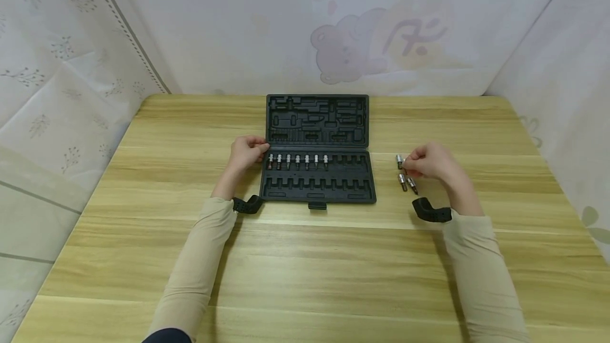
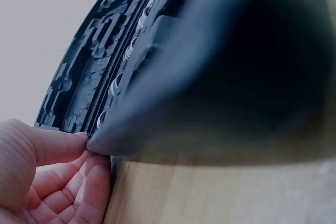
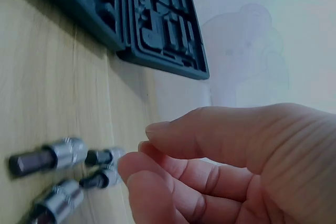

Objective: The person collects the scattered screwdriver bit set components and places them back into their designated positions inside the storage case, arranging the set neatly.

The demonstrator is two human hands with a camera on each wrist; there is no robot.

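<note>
A person seated at a wooden table (image 1: pixel 143 258) works over an open black socket-bit case (image 1: pixel 318 147), whose near tray holds a row of seven bit sockets (image 1: pixel 297 161) standing in the left part of its upper slot row; the slots to their right are vacant. The left hand (image 1: pixel 245 153) rests against the case's left edge at about nine o'clock from the tray, thumb and fingertips (image 2: pixel 79 142) pinching the rim (image 2: pixel 97 142). The right hand (image 1: pixel 431 162), well off at three o'clock from the case, curls over three loose bit sockets (image 1: pixel 405 173) lying on the tabletop; its fingertips (image 3: pixel 137 167) sit at the nearest bit (image 3: pixel 102 157), though whether they already grip it cannot be told.

Done well, the pick would likely take a pinch on the chrome socket end rather than the thin dark tip, with the left hand steadying the case so the tray does not slide when a bit is pressed home.

The loose bits lie flat. From the head view, the farthest one runs roughly twelve to six o'clock, and the two nearer ones tilt slightly toward five o'clock, dark tips toward the person. The seated bits also run twelve to six.
</note>
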